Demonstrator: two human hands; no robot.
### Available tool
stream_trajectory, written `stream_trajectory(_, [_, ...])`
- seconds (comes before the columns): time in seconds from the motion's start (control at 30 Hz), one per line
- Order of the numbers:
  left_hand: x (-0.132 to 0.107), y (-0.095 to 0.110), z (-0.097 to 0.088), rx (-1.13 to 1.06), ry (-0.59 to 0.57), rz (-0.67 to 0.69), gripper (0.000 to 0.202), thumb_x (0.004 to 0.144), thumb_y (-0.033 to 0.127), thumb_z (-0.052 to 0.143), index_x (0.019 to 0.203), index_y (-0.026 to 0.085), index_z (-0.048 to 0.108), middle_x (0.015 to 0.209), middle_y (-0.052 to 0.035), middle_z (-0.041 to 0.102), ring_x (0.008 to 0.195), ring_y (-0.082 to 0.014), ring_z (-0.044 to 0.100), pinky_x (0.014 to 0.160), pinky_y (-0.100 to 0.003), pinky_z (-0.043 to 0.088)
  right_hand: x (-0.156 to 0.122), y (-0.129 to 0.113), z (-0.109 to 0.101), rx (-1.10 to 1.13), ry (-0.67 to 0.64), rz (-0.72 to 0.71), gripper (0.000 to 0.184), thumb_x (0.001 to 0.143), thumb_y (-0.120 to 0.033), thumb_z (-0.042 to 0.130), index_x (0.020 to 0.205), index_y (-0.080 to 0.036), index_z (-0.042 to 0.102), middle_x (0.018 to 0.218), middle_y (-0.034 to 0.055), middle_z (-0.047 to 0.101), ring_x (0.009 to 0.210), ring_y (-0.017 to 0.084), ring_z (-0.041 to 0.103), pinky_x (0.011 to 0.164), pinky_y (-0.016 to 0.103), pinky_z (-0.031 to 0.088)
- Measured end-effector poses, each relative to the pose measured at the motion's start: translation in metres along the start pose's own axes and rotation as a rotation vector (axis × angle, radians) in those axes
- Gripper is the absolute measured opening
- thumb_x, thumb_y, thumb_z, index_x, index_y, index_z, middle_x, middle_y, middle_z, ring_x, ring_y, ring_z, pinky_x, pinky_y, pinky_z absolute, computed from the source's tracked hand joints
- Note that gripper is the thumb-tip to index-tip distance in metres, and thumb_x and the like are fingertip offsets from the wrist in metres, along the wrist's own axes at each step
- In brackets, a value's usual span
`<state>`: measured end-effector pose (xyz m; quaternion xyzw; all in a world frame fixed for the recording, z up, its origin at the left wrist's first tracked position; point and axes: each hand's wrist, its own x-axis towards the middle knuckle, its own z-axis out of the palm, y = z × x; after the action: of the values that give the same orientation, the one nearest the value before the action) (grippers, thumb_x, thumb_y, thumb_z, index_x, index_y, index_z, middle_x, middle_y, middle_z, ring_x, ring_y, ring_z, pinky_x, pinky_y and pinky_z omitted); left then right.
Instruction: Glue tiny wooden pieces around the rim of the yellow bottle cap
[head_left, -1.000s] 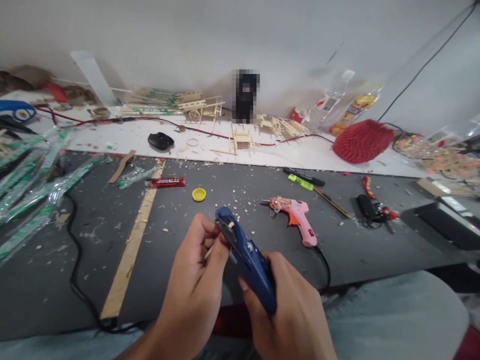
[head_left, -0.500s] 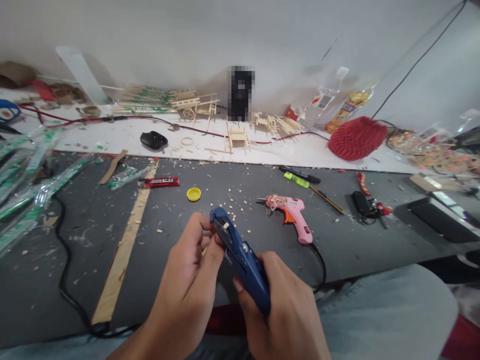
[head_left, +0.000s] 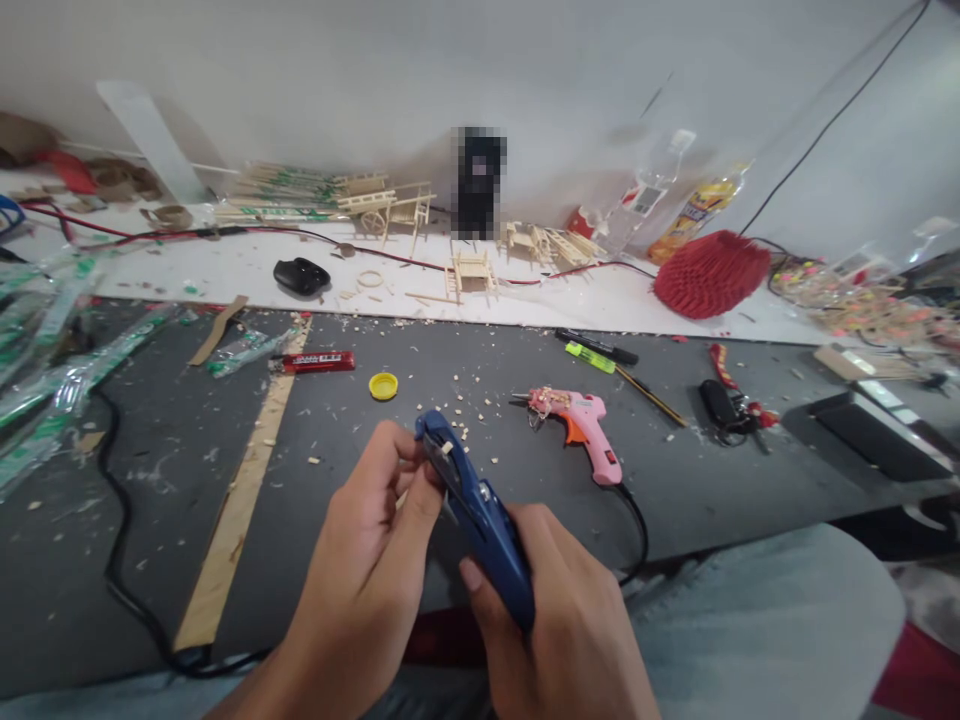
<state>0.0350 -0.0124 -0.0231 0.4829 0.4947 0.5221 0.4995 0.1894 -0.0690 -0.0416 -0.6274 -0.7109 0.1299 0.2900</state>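
Observation:
My right hand [head_left: 559, 600] is wrapped round the handles of a blue hand cutter [head_left: 480, 515], which points up and to the left. A small pale wood bit [head_left: 447, 448] shows at the cutter's head. Beside that head, my left hand [head_left: 386, 540] is closed in a pinch, its fingertips touching the tool. A pale sliver of what looks like a thin wooden stick shows between its fingers; most of it is hidden. Small wood offcuts [head_left: 465, 410] lie scattered on the dark table just beyond the cutter.
A pink glue gun [head_left: 589, 420] lies right of the cutter, its cord running towards me. Beyond are a yellow cap [head_left: 383, 386], a red tube [head_left: 319, 361], a green highlighter [head_left: 591, 357] and a key fob [head_left: 720, 405]. Miniature wooden models [head_left: 472, 272] stand on the white strip behind.
Both hands and the cutter keep nearly the same pose. The whole view has shifted slightly, so everything appears a little further left and higher.

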Motion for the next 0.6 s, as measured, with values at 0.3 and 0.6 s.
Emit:
stream_trajectory(0.3, [0.003, -0.0008, -0.002, 0.071, 0.019, 0.023, 0.029, 0.11, 0.039, 0.064, 0.084, 0.027, 0.063, 0.072, 0.0035, 0.062, 0.062, -0.0157, 0.055, 0.056, -0.024, 0.045, 0.0005, -0.0028, 0.0, -0.029, -0.022, 0.009, 0.024, 0.116, -0.044, 0.044, 0.107, -0.027, 0.059, 0.089, 0.0047, 0.073, 0.073, 0.028, 0.072, 0.066, 0.038, 0.05])
stream_trajectory(0.6, [0.0048, -0.0054, -0.0033, 0.031, -0.001, -0.045, 0.031, 0.109, 0.044, 0.064, 0.084, 0.027, 0.061, 0.07, 0.0044, 0.059, 0.061, -0.016, 0.053, 0.055, -0.026, 0.042, 0.0066, -0.0005, -0.0005, -0.131, 0.033, -0.075, 0.013, 0.107, -0.029, 0.05, 0.094, -0.029, 0.052, 0.072, -0.0011, 0.068, 0.056, 0.026, 0.07, 0.053, 0.036, 0.045])
